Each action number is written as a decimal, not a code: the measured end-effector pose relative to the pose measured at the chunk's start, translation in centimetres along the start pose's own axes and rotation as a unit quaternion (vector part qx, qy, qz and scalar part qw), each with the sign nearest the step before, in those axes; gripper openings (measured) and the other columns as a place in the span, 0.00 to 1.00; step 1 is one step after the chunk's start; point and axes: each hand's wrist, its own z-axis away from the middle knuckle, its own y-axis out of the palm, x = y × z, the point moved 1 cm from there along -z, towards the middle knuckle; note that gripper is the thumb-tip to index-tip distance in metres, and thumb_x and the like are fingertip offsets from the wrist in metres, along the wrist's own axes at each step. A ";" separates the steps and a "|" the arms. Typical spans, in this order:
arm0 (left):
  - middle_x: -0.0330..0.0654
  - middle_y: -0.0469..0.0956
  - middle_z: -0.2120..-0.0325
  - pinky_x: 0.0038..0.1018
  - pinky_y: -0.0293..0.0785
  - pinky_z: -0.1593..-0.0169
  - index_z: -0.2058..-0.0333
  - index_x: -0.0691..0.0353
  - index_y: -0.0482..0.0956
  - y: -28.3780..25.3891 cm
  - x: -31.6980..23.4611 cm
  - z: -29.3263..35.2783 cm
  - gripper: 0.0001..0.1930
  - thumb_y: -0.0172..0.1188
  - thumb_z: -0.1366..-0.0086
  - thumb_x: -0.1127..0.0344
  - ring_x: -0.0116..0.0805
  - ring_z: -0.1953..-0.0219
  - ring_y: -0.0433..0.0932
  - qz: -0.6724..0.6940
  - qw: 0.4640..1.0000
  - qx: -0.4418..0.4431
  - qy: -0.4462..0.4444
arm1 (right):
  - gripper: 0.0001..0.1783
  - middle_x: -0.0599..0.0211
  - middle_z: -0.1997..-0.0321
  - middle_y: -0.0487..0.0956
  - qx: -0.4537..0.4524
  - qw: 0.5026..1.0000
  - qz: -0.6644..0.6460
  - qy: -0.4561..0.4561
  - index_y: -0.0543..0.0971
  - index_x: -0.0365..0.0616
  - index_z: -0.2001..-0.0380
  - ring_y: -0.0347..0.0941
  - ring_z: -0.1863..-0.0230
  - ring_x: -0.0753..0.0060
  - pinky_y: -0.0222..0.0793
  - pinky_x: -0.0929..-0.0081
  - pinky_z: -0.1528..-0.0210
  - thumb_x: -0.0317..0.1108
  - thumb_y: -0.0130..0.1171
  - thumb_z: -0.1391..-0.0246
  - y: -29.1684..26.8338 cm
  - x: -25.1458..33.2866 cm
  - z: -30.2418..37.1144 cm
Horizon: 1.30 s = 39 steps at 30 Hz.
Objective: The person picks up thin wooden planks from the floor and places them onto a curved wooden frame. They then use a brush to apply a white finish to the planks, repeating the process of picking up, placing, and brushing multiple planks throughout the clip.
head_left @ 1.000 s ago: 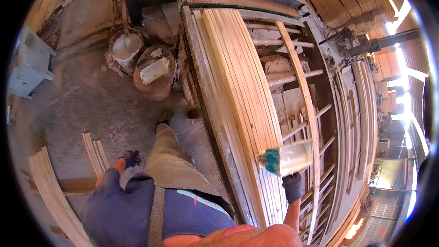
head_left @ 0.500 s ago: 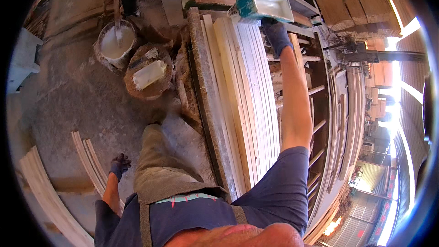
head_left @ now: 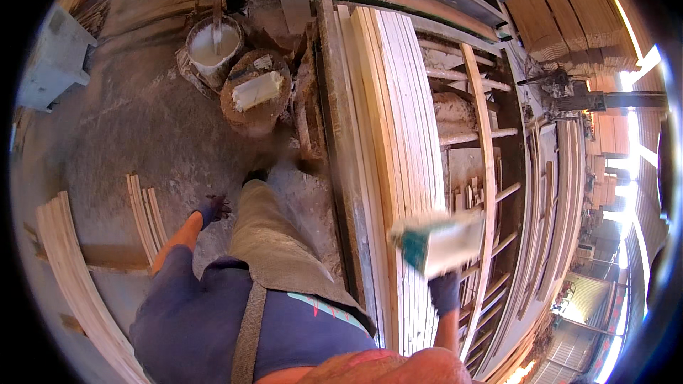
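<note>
My right hand (head_left: 445, 293), in a dark glove, is closed at the near side of a box-shaped glue spreader (head_left: 452, 243), green and white and blurred by motion. The spreader sits over the near part of a row of long wooden strips (head_left: 409, 121) laid side by side. A whitish wet film shows on their upper faces. Hanging low at my left side, my gloved left hand (head_left: 213, 210) has its fingers loosely apart and holds nothing.
A bucket of white liquid (head_left: 213, 48) with a stick in it stands on the floor beside a round stump (head_left: 249, 121) bearing a whitish block (head_left: 257, 91). Loose planks (head_left: 67, 263) lie at lower left. A rack with rungs (head_left: 491, 192) runs along the right of the strips.
My right hand has drawn the glue spreader from the far end of the strips back toward me, bending the arm. My left hand has moved slightly up and right in view.
</note>
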 end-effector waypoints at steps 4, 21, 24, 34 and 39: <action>0.47 0.80 0.66 0.39 0.71 0.72 0.56 0.58 0.73 2.5 1.0 0.1 0.18 0.48 0.30 0.49 0.42 0.74 0.79 -0.080 0.996 0.012 -0.028 | 0.20 0.44 0.55 0.80 -0.060 0.997 -0.030 0.028 0.79 0.37 0.55 0.76 0.50 0.47 0.72 0.62 0.53 0.41 0.58 0.46 1.1 -4.8 10.4; 0.46 0.73 0.47 0.47 0.73 0.61 0.50 0.55 0.73 1.9 -6.0 -1.4 0.18 0.50 0.31 0.51 0.43 0.55 0.76 0.081 0.994 -0.071 0.014 | 0.18 0.40 0.59 0.78 -0.150 0.902 0.225 -0.337 0.77 0.41 0.62 0.73 0.56 0.35 0.72 0.48 0.56 0.44 0.48 0.42 3.3 34.4 -42.8; 0.49 0.74 0.52 0.43 0.74 0.67 0.48 0.60 0.70 3.1 -9.7 -0.7 0.21 0.54 0.32 0.52 0.46 0.60 0.77 0.187 0.973 -0.080 0.108 | 0.21 0.41 0.57 0.78 -0.127 0.949 0.164 -0.238 0.76 0.43 0.56 0.74 0.54 0.37 0.71 0.50 0.55 0.48 0.49 0.42 4.0 37.1 -46.7; 0.51 0.80 0.65 0.36 0.72 0.74 0.58 0.63 0.73 -1.1 -10.9 3.0 0.22 0.56 0.35 0.47 0.44 0.74 0.78 0.034 0.994 -0.099 -0.045 | 0.23 0.46 0.56 0.80 -0.123 0.981 0.020 -0.151 0.78 0.45 0.52 0.75 0.53 0.40 0.71 0.54 0.55 0.50 0.56 0.42 -1.1 31.0 -42.7; 0.51 0.80 0.69 0.36 0.73 0.72 0.56 0.59 0.73 -1.5 -8.3 -2.3 0.21 0.54 0.33 0.46 0.45 0.72 0.79 0.123 0.989 -0.040 0.066 | 0.13 0.41 0.62 0.78 -0.148 0.897 0.268 -0.318 0.75 0.44 0.62 0.75 0.57 0.35 0.73 0.47 0.55 0.38 0.44 0.40 1.0 30.2 -45.2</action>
